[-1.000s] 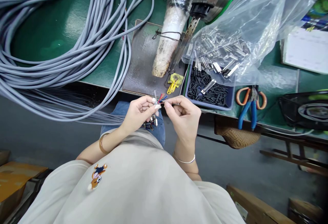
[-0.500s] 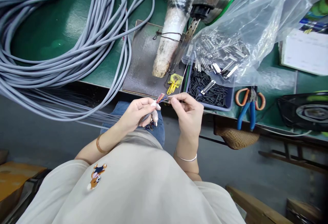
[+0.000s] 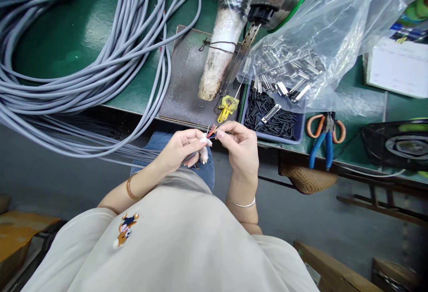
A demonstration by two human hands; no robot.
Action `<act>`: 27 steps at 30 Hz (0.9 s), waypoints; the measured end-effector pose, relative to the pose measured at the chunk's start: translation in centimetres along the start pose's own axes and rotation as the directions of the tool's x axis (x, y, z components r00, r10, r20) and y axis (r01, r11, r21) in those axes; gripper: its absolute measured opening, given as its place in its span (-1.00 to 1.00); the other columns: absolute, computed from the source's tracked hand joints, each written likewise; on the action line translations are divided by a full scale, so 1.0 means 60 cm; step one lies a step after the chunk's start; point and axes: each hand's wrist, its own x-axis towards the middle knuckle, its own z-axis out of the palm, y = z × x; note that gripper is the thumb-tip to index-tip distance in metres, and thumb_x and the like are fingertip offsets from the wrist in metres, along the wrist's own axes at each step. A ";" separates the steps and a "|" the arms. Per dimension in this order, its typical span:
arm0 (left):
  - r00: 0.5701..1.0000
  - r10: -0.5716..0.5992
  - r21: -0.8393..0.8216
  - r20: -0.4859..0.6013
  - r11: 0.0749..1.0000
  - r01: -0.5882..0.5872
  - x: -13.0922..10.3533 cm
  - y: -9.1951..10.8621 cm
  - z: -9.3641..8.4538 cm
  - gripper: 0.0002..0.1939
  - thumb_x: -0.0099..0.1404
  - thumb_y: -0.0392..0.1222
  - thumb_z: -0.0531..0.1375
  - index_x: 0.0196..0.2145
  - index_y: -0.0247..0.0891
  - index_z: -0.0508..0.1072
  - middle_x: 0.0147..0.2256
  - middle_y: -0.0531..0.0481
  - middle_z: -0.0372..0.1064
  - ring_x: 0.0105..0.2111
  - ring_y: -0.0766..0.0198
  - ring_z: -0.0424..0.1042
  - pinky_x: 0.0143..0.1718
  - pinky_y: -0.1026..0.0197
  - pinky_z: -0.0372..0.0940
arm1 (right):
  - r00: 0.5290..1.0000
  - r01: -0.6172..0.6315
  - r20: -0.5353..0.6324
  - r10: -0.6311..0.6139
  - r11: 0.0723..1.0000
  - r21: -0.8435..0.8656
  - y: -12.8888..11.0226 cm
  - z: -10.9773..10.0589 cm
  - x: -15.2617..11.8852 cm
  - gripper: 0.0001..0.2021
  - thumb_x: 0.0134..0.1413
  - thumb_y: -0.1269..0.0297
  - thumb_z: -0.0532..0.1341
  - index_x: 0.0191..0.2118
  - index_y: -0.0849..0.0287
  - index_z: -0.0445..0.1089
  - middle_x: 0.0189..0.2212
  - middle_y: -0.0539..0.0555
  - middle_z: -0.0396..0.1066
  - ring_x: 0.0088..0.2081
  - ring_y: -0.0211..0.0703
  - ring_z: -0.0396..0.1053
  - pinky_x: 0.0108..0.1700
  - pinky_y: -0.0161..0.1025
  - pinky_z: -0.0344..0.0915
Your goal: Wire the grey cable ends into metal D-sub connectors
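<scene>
My left hand [image 3: 182, 147] is closed around the end of a grey cable, most of which the fingers cover. White wrapping [image 3: 205, 139] shows at its fingertips, and a fan of thin coloured wires [image 3: 211, 130], red, orange and blue among them, sticks out beyond it. My right hand [image 3: 239, 142] pinches the wires at their right side between thumb and forefinger. Both hands are held in front of the bench edge, over my lap. Small metal-ended parts [image 3: 199, 163] hang just under the left hand; their kind is hard to make out.
Coiled grey cables [image 3: 110, 67] cover the bench's left. A soldering iron [image 3: 249, 40] and a wrapped white tube [image 3: 217, 60] point down over a dark board [image 3: 187, 78]. To the right are a bin of black sleeves [image 3: 261, 109], a bag of metal connectors [image 3: 294, 64] and pliers [image 3: 324, 138].
My right hand has moved left, closer to the left hand, still pinching at the wires. The coloured wires are spread more upright. The left hand has barely moved.
</scene>
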 end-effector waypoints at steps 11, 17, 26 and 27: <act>0.997 -0.072 -0.117 0.001 0.991 0.072 0.006 0.009 -0.005 -0.59 0.15 0.07 0.43 -0.34 -0.34 0.44 -0.60 0.07 0.46 -0.81 0.51 0.15 -0.78 0.38 -0.10 | 0.997 0.004 -0.077 -0.016 0.989 -0.149 -0.005 0.014 -0.010 -0.75 0.02 0.07 0.41 -0.46 0.13 0.49 -0.58 -0.08 0.29 -0.56 -0.39 0.08 -0.57 -0.37 -0.04; 0.998 -0.039 -0.129 -0.041 0.991 0.034 0.008 0.005 -0.002 -0.58 0.14 0.04 0.44 -0.30 -0.32 0.41 -0.60 0.08 0.48 -0.81 0.49 0.17 -0.80 0.41 -0.06 | 0.996 0.019 -0.087 -0.034 0.986 -0.164 -0.004 0.017 -0.010 -0.78 0.05 0.12 0.40 -0.45 0.14 0.49 -0.58 -0.08 0.31 -0.57 -0.40 0.07 -0.58 -0.37 -0.05; 0.996 0.000 -0.040 -0.088 0.999 -0.004 0.002 0.003 0.001 -0.60 0.13 0.03 0.42 -0.34 -0.30 0.39 -0.55 0.06 0.50 -0.77 0.50 0.24 -0.76 0.42 0.03 | 0.998 0.017 -0.052 -0.023 0.993 -0.117 -0.004 0.016 -0.005 -0.76 0.03 0.06 0.40 -0.42 0.12 0.50 -0.49 -0.03 0.46 -0.49 -0.32 0.31 -0.48 -0.35 0.25; 0.995 0.009 -0.020 -0.098 1.000 -0.011 0.001 0.002 0.001 -0.61 0.13 0.04 0.42 -0.36 -0.30 0.39 -0.55 0.06 0.49 -0.77 0.50 0.25 -0.75 0.42 0.04 | 0.999 0.012 -0.048 -0.018 0.993 -0.116 -0.004 0.016 -0.006 -0.75 0.03 0.05 0.40 -0.42 0.12 0.50 -0.49 -0.03 0.46 -0.48 -0.31 0.32 -0.48 -0.35 0.26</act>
